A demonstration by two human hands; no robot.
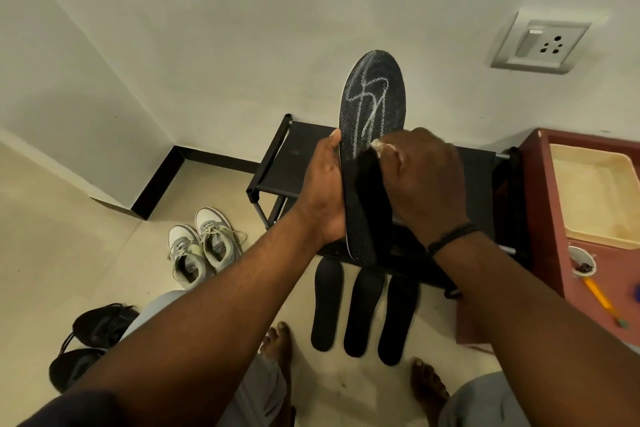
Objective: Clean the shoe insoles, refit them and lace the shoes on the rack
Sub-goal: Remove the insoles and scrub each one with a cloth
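Insole [372, 107]: black, held upright above the shoe rack [287, 163], foam scribbled in white lines over its upper half. Left hand [325, 184]: gripping the insole's left edge, thumb at the rim, fingers hidden behind. Right hand [426, 177]: fingers curled round a small white cleaning piece [381, 146], pressed against the insole face at mid-length; whether cloth or sponge, cannot tell. Three more insoles [363, 312]: black, laid side by side on the floor just in front of the rack. Grey-white sneakers [204, 246]: a pair on the floor left of the rack, laces loose. Dark shoes [93, 340]: at lower left, apart from the rest. Red desk [554, 218]: at right, carrying a cream tray [595, 191], a small cup [583, 263] and a pencil [602, 302]. Step in hand, by judgement: cleaning, foam applied but not yet worked in. Next move likely calls for firm rubbing strokes over the whole face, left grip steady, before refitting and lacing.
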